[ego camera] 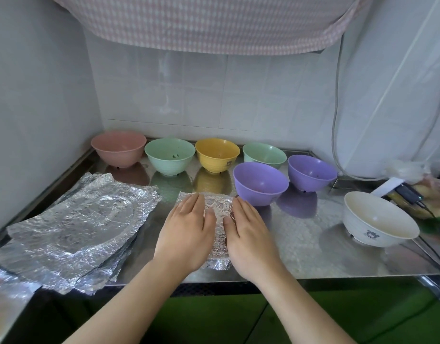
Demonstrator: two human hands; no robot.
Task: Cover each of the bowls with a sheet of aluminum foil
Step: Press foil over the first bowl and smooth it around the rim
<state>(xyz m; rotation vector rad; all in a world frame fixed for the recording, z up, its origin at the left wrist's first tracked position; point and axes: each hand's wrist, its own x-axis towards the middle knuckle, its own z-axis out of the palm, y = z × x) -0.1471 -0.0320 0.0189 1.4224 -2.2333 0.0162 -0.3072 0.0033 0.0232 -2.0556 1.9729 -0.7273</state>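
Both hands lay flat, fingers straight, pressing a foil sheet (218,212) over something at the centre of the frame: the left hand (186,234) on its left side, the right hand (251,234) on its right. What the foil covered could not be seen. Seven uncovered bowls stood on the steel bench (300,244): a pink bowl (118,148), two green bowls (169,156) (263,152), a yellow bowl (217,155) and two purple bowls (260,183) (312,173) across the middle, and a white bowl (380,219) at the right. One green and one purple bowl held dark specks; the others looked empty. A stack of foil sheets (72,229) lay at lower left.
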